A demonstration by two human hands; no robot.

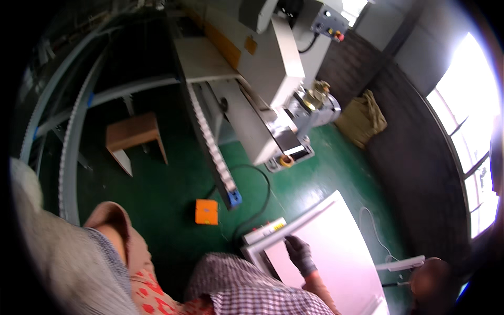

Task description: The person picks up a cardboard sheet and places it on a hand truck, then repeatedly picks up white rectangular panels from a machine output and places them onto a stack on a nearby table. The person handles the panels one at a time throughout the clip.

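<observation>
Head view: the board (279, 264) lies on the tabletop (346, 241). The right hand (300, 255) is at the tabletop, the left hand (58, 249) left of it; I can't tell if they pinch. Gentle, steady touch seems best.

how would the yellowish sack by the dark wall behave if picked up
The sack would probably sag and fold, since its sides look creased and slumped. It seems unlikely to roll far, given its lumpy, uneven shape. It may be heavy, as it looks bulky, but its contents are hidden.
</observation>
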